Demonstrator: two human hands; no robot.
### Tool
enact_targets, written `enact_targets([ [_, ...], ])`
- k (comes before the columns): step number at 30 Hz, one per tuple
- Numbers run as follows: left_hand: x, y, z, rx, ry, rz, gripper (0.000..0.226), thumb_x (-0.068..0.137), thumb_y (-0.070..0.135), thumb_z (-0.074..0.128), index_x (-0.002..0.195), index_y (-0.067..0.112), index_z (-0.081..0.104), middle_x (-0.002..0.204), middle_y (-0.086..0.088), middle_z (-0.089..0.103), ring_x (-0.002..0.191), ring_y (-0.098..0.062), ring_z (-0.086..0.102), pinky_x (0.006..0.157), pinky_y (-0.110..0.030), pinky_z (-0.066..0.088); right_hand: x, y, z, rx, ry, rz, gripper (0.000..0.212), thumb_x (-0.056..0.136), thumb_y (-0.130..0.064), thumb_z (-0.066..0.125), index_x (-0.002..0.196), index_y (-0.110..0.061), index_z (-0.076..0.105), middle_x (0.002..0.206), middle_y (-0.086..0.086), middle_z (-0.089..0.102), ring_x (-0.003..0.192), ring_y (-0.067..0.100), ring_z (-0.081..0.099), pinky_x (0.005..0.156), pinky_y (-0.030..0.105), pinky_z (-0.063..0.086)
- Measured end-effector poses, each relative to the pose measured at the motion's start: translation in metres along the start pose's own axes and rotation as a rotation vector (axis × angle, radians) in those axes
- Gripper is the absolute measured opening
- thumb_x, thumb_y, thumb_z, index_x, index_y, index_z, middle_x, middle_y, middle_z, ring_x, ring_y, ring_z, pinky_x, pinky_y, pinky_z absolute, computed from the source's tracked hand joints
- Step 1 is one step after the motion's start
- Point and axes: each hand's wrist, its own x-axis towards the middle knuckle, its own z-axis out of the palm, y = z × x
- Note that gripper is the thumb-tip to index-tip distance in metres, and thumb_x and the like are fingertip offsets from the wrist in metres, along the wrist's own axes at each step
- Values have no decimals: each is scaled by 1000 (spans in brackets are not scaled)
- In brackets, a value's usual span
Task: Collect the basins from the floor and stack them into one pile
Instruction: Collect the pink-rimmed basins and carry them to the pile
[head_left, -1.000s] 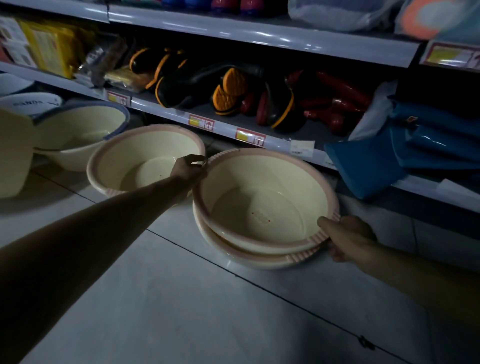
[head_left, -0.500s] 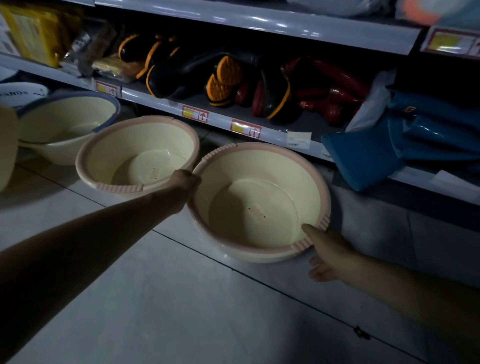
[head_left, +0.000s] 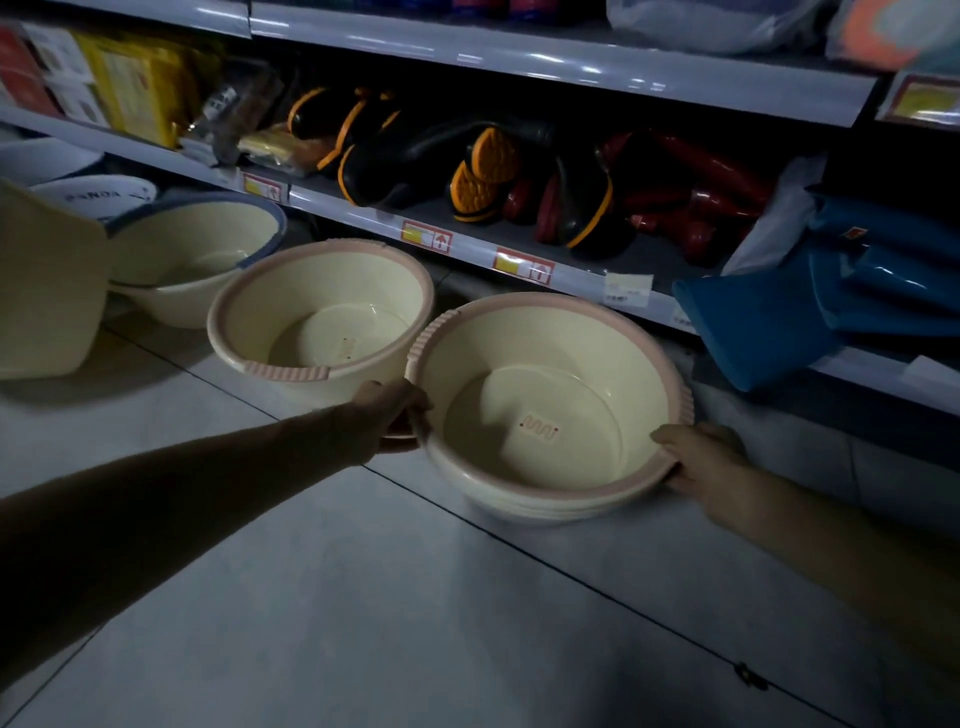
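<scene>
Writing, basins: the top basin of the pile (head_left: 566, 332) has a small red squiggle mark printed on its bottom; it cannot be read. The single basin (head_left: 291, 291) carries a similar small mark, also unreadable.
Writing, shelf: three red-and-yellow price tags (head_left: 427, 240) with an upward arrow sit on the shelf edge (head_left: 363, 208), with one white label (head_left: 627, 287) further right. The print is too small to read.
Writing, other: a white tub (head_left: 96, 195) at far left bears dark lettering, which is not clear.
Pile: cream basins with pink rims, nested; at least two, exact count hidden. The top one's bare bottom is in plain view.
Pile position: over the floor (head_left: 415, 597), just right of the single basin and in front of the lowest shelf. Whether it rests on the floor cannot be told.
Left hand (head_left: 392, 415): fingers curled round the pile's left rim.
Right hand (head_left: 698, 457): thumb over the near right rim, fingers beneath, gripping.
Single basin: one, pink rim, upright on the floor, bare bottom showing.
Blue-rimmed basin (head_left: 208, 234): one, seated in another cream basin, further left.
Shelf goods: black boots (head_left: 395, 156) with orange soles, red boots (head_left: 696, 176) and blue packs (head_left: 769, 322).
</scene>
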Motion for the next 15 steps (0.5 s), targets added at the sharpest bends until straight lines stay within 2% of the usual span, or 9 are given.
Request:
enact_targets([
  [2,-6,-10,0,26,-23,-7,33,90,15,72,118,0,62,105,-16,75,91,-28,74,63,-34,61,6,-1,-1,-38,37,-48,43,92,-10,68,134,-5,59,128,18,65,111,36,62,90,45,56],
  [4,-9,-20,1,103,-30,19,32,90,22,75,112,1,67,101,-14,77,93,-27,75,71,-35,61,7,1,-1,-115,43,-60,39,92,-12,68,131,-9,60,127,18,65,112,38,62,98,52,53],
  [5,-11,-23,2,129,-25,37,30,90,25,76,108,2,70,99,-13,78,93,-26,75,75,-37,62,6,1,0,-160,49,-69,40,92,-12,67,131,-10,60,129,17,65,113,39,61,99,54,53],
  [7,-11,-26,2,158,-14,69,29,92,29,74,103,2,73,97,-12,79,94,-25,75,80,-38,61,3,-1,2,-313,69,-137,47,91,-12,68,135,-7,56,132,18,62,116,41,60,96,47,52],
  [9,-11,-25,-1,174,-5,93,32,94,32,71,104,2,72,98,-11,78,93,-24,73,77,-36,59,-2,-7,3,-554,134,-238,58,88,-12,70,142,-9,48,136,21,55,117,43,57,89,41,50],
  [12,-9,-21,-8,204,38,145,30,96,34,69,108,6,69,104,-11,73,96,-25,70,73,-34,55,-13,-11,2,-814,182,-465,77,82,-13,71,151,-23,37,145,18,40,122,43,49,94,48,52],
  [15,-8,-14,-14,212,104,240,22,95,26,70,108,8,68,103,-11,70,97,-26,68,75,-34,55,-22,-12,6,-951,139,-621,76,83,-12,69,151,-25,37,150,14,36,130,38,43,99,46,50],
])
